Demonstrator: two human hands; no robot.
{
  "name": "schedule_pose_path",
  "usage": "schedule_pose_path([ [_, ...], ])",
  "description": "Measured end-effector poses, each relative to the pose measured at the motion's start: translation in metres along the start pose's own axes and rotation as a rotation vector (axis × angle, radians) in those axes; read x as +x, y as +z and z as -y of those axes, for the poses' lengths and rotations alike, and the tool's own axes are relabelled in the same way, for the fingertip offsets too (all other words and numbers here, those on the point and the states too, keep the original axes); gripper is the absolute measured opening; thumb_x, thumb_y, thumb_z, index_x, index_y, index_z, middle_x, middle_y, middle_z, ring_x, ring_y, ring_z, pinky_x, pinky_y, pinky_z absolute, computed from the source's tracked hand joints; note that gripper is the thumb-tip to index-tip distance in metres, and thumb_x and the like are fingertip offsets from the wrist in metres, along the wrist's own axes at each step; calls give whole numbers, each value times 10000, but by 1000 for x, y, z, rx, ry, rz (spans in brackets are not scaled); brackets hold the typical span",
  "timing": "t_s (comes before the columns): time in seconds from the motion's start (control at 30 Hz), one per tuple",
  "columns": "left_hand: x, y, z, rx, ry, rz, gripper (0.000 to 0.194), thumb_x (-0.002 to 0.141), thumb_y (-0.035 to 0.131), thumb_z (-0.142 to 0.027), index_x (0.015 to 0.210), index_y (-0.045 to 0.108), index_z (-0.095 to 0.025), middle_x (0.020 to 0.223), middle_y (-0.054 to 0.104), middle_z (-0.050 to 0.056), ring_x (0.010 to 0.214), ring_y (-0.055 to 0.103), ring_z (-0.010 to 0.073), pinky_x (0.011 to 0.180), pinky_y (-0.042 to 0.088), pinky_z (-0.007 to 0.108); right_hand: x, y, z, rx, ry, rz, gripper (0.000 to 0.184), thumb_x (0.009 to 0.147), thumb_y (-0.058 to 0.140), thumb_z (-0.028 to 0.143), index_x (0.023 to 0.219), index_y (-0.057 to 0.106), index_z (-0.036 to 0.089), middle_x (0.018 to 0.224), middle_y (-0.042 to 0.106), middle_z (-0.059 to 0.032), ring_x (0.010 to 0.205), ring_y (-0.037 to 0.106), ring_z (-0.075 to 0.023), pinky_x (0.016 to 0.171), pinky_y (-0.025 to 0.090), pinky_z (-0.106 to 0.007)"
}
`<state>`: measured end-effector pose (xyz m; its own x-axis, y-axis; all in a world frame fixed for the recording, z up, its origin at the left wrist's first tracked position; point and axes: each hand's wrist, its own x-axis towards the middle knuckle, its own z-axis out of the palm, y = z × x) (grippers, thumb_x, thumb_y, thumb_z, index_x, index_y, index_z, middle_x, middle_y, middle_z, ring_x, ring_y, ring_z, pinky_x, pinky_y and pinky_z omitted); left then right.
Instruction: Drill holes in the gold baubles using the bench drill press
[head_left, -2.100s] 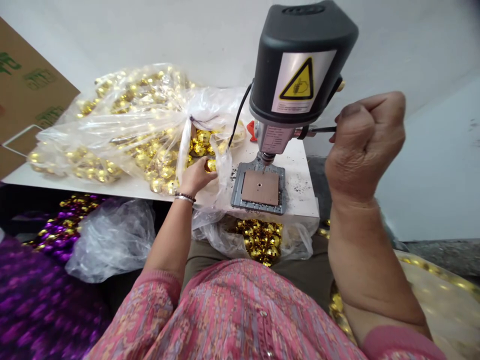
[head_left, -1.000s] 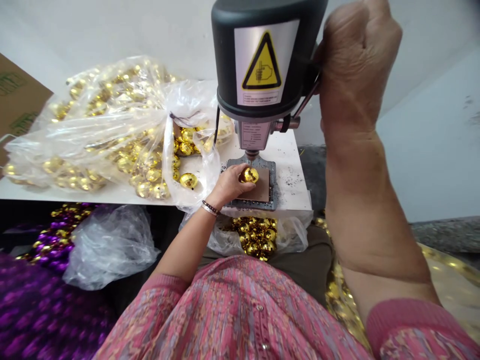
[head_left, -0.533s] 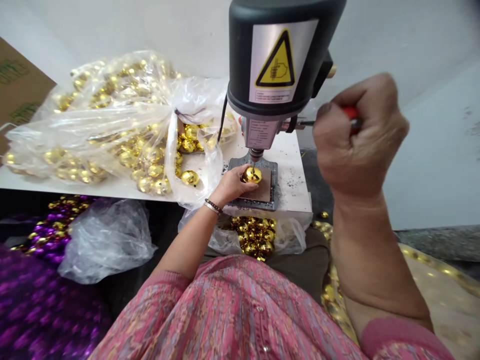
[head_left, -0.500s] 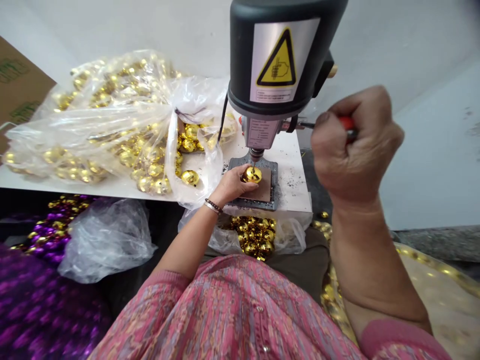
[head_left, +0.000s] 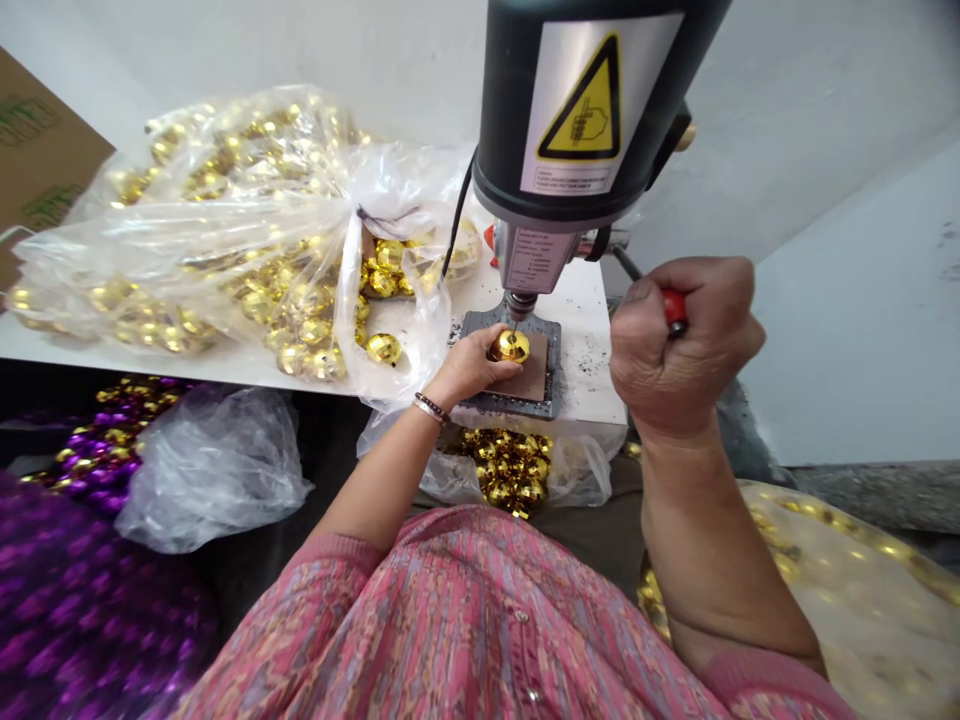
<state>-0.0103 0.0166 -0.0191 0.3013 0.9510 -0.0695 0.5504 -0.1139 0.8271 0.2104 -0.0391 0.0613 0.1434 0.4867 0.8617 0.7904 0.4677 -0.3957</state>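
A gold ball [head_left: 513, 346] rests on the brown pad [head_left: 532, 382] directly beneath the bit [head_left: 515, 325] of a drill press [head_left: 585, 205], pinched from the left by the left hand [head_left: 469, 365], thumb and fingers curved around it; whether the bit has pierced it cannot be told. The right hand [head_left: 682, 345] makes a tight fist around the red knob [head_left: 673, 306] of the lever [head_left: 627, 262]. The pad lies on a metal base [head_left: 554, 345] close to the table's [head_left: 592, 390] front edge, with a narrow crumb-strewn strip open to the right. At left, a clear bag [head_left: 225, 235] of balls crowds the tabletop, one loose ball [head_left: 383, 348] between its folds. More balls [head_left: 514, 468] sit below the front edge. Compared with half a second earlier, the fist is lower and the lever slants farther down; the ball stays in the same grip beneath the bit.
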Motion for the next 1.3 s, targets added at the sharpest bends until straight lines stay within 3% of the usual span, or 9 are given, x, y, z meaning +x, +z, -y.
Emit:
schedule_pose_path([
  [0.23,-3,-1,-6,33,-17,14,609,874,942,-212,1471,825,-180,1294,900,55,1152,811,252,1063,626,324,-14,5,-8,25,8,27,269,1157,503,469,1083,683,283,928,580,-24,845,565,-150,835,507,-348],
  [0.33,-4,0,-7,48,-23,-7,634,868,946,-182,1488,814,-179,1327,896,67,1179,812,263,1084,619,337,-18,9,-10,30,17,-7,243,1149,508,445,1086,683,288,931,578,-28,857,557,-162,840,492,-355],
  [0.57,-3,3,-8,58,3,1,455,881,928,-202,1329,848,-190,1190,895,37,1119,806,258,1027,624,325,-24,17,-16,25,-18,-86,214,1124,519,436,1050,658,291,897,564,-25,831,561,-171,817,493,-357],
  [0.7,-3,2,-7,52,-1,-3,488,882,926,-200,1363,843,-192,1234,897,52,1125,812,264,1045,625,343,-29,24,-17,29,-89,-162,168,1116,515,389,1073,650,297,899,594,-15,817,584,-163,824,521,-346],
  [0.87,-3,3,-5,48,1,-14,540,866,941,-218,1395,833,-200,1231,898,51,1114,813,267,1039,633,350,-37,33,-14,56,-140,-217,251,1116,535,452,974,611,260,843,585,-11,770,569,-164,771,525,-345],
  [0.97,-3,4,-6,38,-19,-11,529,874,937,-230,1393,832,-211,1184,894,33,1069,812,257,1008,633,337,-26,31,-5,77,-131,-239,247,1134,538,447,1000,616,255,829,574,9,729,526,-140,729,468,-320],
  [1.1,-9,3,-8,4,-35,-9,572,868,927,-178,1427,806,-193,1194,880,32,1081,808,243,1000,624,314,17,25,10,108,-53,-248,289,1155,533,442,981,592,219,833,563,26,745,519,-99,742,431,-291],
  [1.2,-24,1,-5,-22,0,-13,558,877,937,-200,1415,793,-176,1204,863,46,1075,797,240,985,632,321,46,23,18,160,74,-238,280,1136,536,389,923,543,208,789,507,54,714,452,-64,748,407,-276],
  [1.3,-45,-2,0,-37,56,64,617,862,998,-273,1440,793,-201,1239,864,59,1037,796,236,942,645,326,56,21,22,177,146,-223,266,1103,557,349,884,536,200,795,502,68,711,426,-39,780,396,-291],
])
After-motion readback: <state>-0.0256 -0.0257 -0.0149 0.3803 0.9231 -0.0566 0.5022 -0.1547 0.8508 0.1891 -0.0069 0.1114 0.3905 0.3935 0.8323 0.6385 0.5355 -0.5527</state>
